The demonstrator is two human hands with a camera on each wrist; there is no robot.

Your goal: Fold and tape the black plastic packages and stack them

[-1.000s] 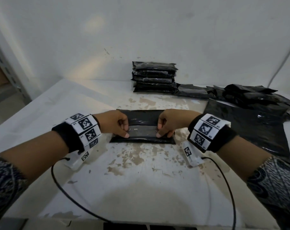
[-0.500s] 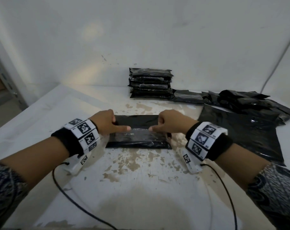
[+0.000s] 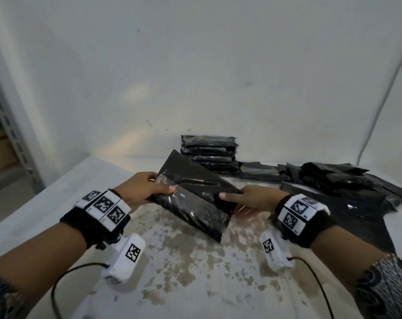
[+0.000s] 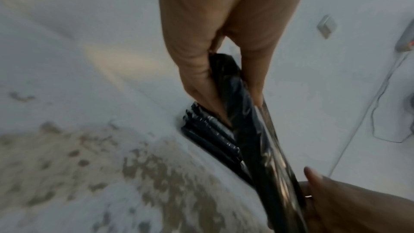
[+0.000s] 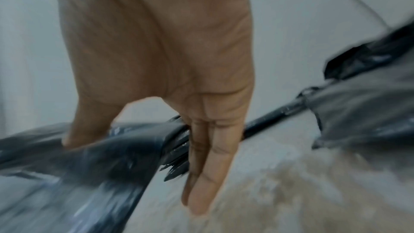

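Left hand (image 3: 140, 189): your fingers and thumb pinch the left end of the folded package (image 3: 193, 196), held tilted above the table (image 3: 195, 272).
Right hand (image 3: 253, 199): your thumb on top and fingers beneath clamp its right end.
Done: the finished stack (image 3: 210, 155) stands far centre against the wall, several packages high.
Left: the unfolded packages (image 3: 338, 178) lie far right, so much remains.
Next, likely: you carry this one to the stack.
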